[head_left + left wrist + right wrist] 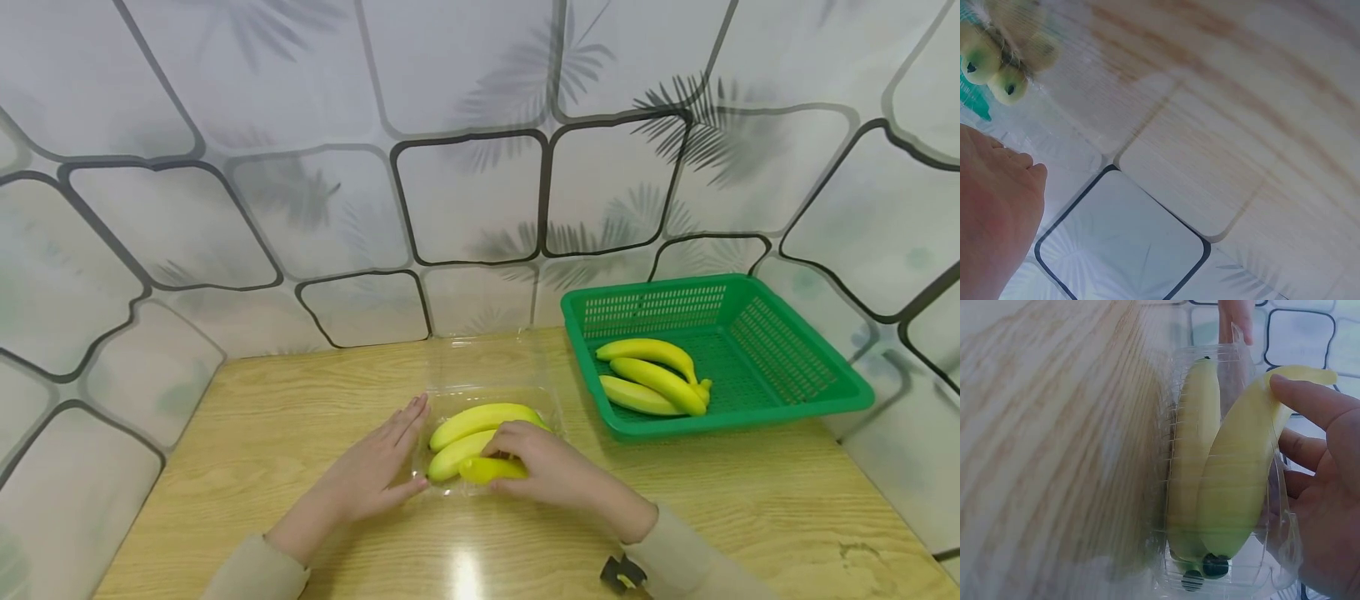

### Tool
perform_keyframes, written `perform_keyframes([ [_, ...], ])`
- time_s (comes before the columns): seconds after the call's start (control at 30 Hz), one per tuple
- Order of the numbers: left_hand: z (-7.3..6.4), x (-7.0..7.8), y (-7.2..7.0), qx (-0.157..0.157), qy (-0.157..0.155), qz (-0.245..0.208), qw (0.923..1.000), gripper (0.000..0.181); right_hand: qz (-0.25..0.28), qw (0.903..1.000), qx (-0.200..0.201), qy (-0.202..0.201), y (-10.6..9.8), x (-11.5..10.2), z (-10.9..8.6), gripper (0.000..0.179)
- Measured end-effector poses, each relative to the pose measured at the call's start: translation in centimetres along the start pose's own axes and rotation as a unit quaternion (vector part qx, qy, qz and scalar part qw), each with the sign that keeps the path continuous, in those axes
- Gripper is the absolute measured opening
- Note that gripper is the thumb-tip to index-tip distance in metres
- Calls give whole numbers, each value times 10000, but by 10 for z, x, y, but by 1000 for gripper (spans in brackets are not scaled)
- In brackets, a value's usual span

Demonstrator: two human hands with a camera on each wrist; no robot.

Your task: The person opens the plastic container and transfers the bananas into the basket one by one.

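Note:
A clear plastic clamshell box (pixel 557 410) lies with its lid (pixel 487 360) folded back toward the wall. Two yellow bananas (pixel 480 421) lie side by side in it. My right hand (pixel 551 465) pinches another banana (pixel 491 471) between thumb and fingers, at the near side of the box. In the right wrist view this held banana (pixel 1238 469) tilts across a banana (pixel 1194 444) behind the clear wall. My left hand (pixel 378 467) rests with straight fingers along the box's left side. The left wrist view shows part of that hand (pixel 1000 206) and the banana tips (pixel 1007 84).
To the right stands a green plastic basket (pixel 795 410) with several bananas (pixel 652 379) in its left part. The wooden table (pixel 300 400) meets a patterned wall covering (pixel 480 200) at the back. A small dark object (pixel 622 573) sits by the right sleeve.

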State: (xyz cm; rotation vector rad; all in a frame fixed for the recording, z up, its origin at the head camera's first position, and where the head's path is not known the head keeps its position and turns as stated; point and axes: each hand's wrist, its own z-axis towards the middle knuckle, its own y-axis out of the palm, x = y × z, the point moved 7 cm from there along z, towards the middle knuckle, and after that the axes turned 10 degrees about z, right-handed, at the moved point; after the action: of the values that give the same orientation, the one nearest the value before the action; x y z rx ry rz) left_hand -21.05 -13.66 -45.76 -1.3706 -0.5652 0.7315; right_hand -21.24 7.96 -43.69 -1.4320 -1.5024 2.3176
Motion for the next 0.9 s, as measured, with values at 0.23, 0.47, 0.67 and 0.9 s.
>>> perform_keyframes([
  [0.23,0,-1,0,-21,-18,-15,10000,95,-40,10000,-6,-78,-4,-2,1,29],
  [0.47,0,-1,0,-7,-12,-3,10000,95,-82,9999,26,-135,-11,-4,4,29],
  [0.67,0,-1,0,27,-2,14,10000,94,-49,10000,-9,-85,-15,-6,5,29],
  [0.9,0,-2,1,18,-21,2,10000,94,-64,9999,-1,-137,-19,-9,8,32],
])
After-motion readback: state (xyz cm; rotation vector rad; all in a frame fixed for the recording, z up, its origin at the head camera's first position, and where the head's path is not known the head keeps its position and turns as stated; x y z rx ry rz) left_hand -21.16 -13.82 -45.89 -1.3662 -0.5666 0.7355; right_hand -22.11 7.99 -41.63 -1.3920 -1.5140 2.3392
